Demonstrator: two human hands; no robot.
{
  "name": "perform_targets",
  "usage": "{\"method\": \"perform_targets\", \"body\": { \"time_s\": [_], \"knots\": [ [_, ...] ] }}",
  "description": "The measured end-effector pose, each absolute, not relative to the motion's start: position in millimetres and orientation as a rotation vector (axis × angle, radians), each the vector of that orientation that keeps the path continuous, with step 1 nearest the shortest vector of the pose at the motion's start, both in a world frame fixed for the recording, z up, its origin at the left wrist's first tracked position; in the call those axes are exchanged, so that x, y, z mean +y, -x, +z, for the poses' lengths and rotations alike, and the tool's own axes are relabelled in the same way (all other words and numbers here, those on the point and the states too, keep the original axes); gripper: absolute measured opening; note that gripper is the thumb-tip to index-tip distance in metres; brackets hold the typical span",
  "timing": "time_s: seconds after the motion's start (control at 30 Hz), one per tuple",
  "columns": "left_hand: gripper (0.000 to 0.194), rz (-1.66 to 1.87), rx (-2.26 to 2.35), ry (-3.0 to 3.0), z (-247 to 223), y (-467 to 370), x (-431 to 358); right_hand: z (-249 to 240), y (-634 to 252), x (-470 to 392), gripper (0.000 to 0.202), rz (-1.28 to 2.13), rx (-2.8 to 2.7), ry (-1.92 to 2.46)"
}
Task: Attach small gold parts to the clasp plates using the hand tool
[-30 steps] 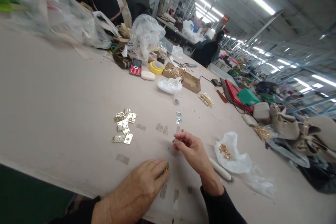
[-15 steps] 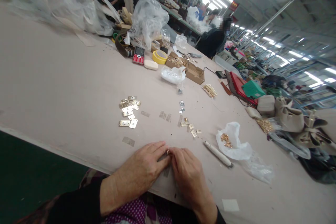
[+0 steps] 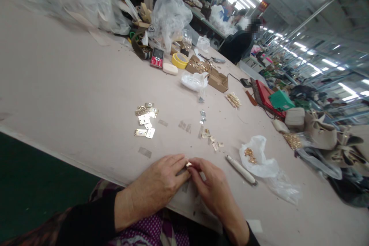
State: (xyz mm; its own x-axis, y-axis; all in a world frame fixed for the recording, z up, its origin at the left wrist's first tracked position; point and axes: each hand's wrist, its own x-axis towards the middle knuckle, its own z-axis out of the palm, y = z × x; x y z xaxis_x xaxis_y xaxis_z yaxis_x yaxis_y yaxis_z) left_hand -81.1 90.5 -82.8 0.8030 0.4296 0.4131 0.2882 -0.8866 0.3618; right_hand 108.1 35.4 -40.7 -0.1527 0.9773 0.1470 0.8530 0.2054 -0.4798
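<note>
My left hand (image 3: 161,178) and my right hand (image 3: 210,182) meet near the table's front edge. Their fingertips close on a small gold metal piece (image 3: 188,164), mostly covered by the fingers; its exact kind cannot be made out. Left of them lies a pile of gold metal plates and rings (image 3: 145,119). Beyond the right hand are several smaller gold plates (image 3: 213,142) and, farther back, silvery round pieces (image 3: 202,116). A whitish pen-like tool (image 3: 241,170) rests to the right, beside a white plastic bag (image 3: 261,161) with small gold parts (image 3: 250,155) in it.
At the back of the table (image 3: 72,96) stand a red phone (image 3: 157,58), yellow tape (image 3: 180,60), a cardboard box (image 3: 218,80) and crumpled plastic bags (image 3: 170,19). Beige handbags (image 3: 319,128) line the right side. A person (image 3: 238,44) sits farther off.
My right thumb and forefinger have parted somewhat, so more of the small gold piece shows. The left hand keeps its pose. The whole view has shifted slightly.
</note>
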Motion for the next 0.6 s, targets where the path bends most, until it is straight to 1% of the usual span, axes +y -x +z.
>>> {"method": "perform_targets", "body": {
  "time_s": [0.1, 0.2, 0.37, 0.53, 0.6],
  "knots": [
    [0.037, 0.703, 0.551, -2.724, -83.1, 81.6, 90.5, -39.1, -114.7, 41.8, 0.016, 0.613, -1.858, 1.772],
    [0.037, 0.72, 0.566, -2.728, -83.4, 81.4, 90.1, -36.3, -120.0, 45.9, 0.016, 0.714, -1.798, 1.794],
    [0.033, 0.719, 0.573, -2.715, -82.3, 80.2, 90.3, -31.4, -117.3, 49.7, 0.019, 0.792, -1.821, 1.857],
    [0.028, 0.722, 0.585, -2.708, -81.3, 80.3, 89.6, -29.9, -110.0, 56.3, 0.013, 0.8, -1.819, 2.024],
    [0.028, 0.725, 0.577, -2.711, -82.2, 80.7, 88.8, -30.0, -107.9, 59.2, 0.013, 0.815, -1.836, 2.034]
  ]
}}
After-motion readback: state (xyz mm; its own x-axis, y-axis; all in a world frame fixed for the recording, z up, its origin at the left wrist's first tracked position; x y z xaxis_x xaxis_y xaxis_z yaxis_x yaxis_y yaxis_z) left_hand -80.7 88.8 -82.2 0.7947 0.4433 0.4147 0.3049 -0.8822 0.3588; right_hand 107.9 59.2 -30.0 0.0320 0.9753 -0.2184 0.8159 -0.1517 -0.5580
